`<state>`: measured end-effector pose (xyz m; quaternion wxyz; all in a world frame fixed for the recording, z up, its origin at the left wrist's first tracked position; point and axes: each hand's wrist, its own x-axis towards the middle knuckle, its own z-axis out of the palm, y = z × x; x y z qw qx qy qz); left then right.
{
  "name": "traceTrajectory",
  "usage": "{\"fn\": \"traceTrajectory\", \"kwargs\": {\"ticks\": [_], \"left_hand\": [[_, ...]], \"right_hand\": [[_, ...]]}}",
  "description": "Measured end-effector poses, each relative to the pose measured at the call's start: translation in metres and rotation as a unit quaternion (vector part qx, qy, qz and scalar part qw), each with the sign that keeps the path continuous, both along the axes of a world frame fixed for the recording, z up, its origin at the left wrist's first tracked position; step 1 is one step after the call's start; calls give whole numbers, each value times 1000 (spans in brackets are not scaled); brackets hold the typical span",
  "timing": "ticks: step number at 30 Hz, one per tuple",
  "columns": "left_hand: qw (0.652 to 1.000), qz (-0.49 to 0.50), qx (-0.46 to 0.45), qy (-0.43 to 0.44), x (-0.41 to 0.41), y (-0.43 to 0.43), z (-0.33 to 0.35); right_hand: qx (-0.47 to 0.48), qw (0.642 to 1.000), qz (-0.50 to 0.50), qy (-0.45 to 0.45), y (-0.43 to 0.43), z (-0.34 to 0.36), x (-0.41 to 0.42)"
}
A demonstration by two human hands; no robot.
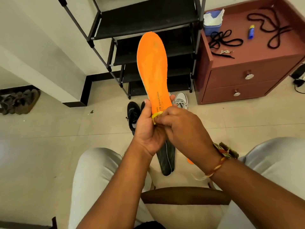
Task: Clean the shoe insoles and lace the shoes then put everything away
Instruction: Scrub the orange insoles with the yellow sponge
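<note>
An orange insole (152, 70) stands upright in front of me, toe end up. My left hand (146, 129) grips its heel end. My right hand (181, 128) pinches a small yellow cloth (155, 117) against the heel. On the floor below lie a dark insole (166, 159) and the tip of another orange insole (189, 161). A black shoe (132, 115) and a white shoe (181, 100) stand by the rack. Black laces (221, 41) lie on the red cabinet.
A black shoe rack (148, 19) stands ahead. The red two-drawer cabinet (239, 83) at right carries a blue tissue box (212, 22), a blue-and-yellow tube (251, 31) and another black lace (270, 28). Brown sandals (18, 102) lie at far left. My knees frame a wooden seat edge (184, 195).
</note>
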<state>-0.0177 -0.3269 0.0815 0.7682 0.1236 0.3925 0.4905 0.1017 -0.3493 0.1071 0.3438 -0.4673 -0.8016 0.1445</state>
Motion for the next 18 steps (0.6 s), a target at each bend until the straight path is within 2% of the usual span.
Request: {"fn": "traceTrajectory", "kwargs": {"ticks": [6, 9, 13, 15, 18], "left_hand": [[1000, 27, 12, 9, -2, -1, 8], [1000, 5, 19, -24, 7, -7, 8], [999, 8, 25, -25, 18, -14, 6], [1000, 12, 18, -13, 18, -13, 7], [1000, 21, 17, 12, 11, -8, 12]], "right_hand": [[-13, 1000, 16, -13, -1, -4, 5], [-8, 998, -34, -47, 8, -4, 11], [16, 994, -95, -42, 25, -1, 23], [3, 996, -86, -35, 20, -1, 22], [-40, 999, -17, -16, 6, 1, 12]]}}
